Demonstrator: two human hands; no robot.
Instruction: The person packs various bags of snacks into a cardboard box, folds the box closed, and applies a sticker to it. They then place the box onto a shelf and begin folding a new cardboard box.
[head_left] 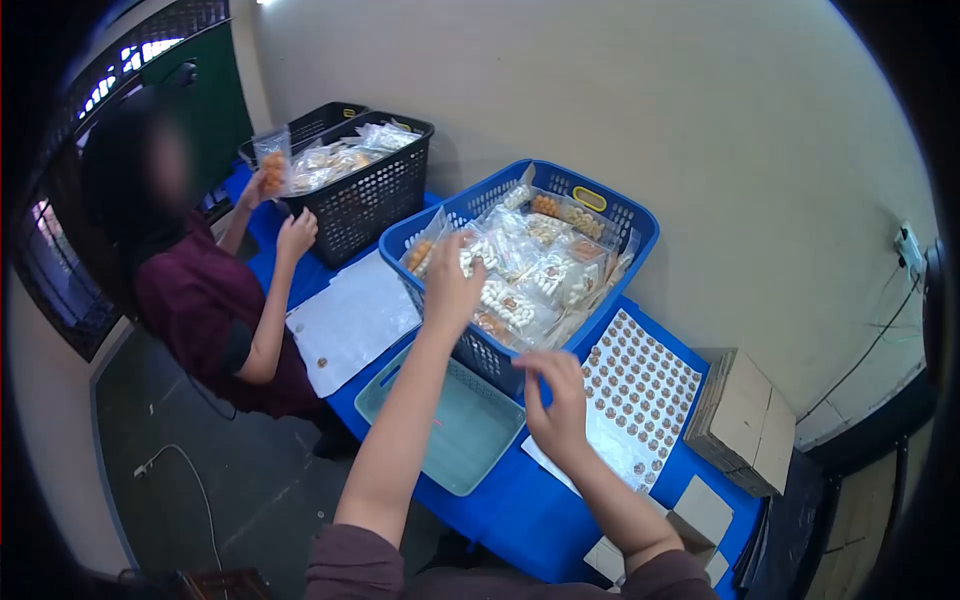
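My left hand [453, 285] reaches over the near left part of a blue basket [640, 215] heaped with clear plastic packets [545, 270] of white and orange snacks. Its fingers are apart around the edge of a white-snack packet; I see no firm hold. My right hand [558, 400] is in front of the basket's near corner, fingers bent and thumb drawn in toward the index finger. Whatever lies at those fingertips is too small to make out. Beside this hand is a sheet of round stickers [640, 385], its lower left part bare.
A green tray [470, 430] sits on the blue-covered table [500, 510]. Folded cardboard [740, 420] and an open carton [700, 515] are at right. On the left, a co-worker [215, 300] holds an orange-snack packet [272, 165] by a black basket [375, 190] and a nearly bare sticker sheet [355, 315].
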